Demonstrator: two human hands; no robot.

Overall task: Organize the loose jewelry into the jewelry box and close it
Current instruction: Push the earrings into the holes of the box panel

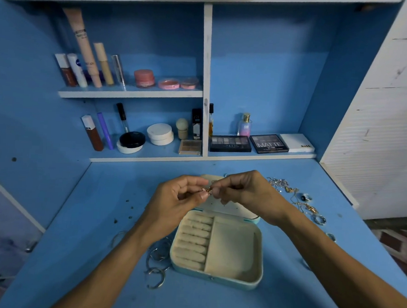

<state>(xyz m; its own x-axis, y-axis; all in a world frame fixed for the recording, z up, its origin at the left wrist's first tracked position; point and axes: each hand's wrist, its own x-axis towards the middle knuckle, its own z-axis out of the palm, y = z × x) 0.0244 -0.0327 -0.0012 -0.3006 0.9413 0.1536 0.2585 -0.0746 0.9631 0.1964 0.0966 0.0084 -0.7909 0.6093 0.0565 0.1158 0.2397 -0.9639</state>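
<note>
While the jewelry box point(214, 279) is sitting open on the blue surface point(93, 218), both hands are hovering just above its folded-back lid point(225, 206); the left hand point(176, 197) is pinching a small gold-coloured piece point(207, 190) between thumb and forefinger, its grip narrow and closed on that piece; the right hand point(247, 194) is meeting it from the other side, its grip just as tight, fingertips pinching the same piece, the remaining fingers curling inward; what sort of piece it is I cannot tell, it is too small; inside the box, cream ring rolls point(195, 239) are filling the left side and a plain cream compartment point(230, 250) is taking up the right; right of the box, a tangle of chains point(288, 188) and several rings point(320, 219) are lying loose on the surface; just left of the box, silver hoops point(156, 279) are lying, partly under the left forearm; behind it all, shelves point(130, 94) are carrying cosmetic tubes, jars and eyeshadow palettes point(268, 143).
</note>
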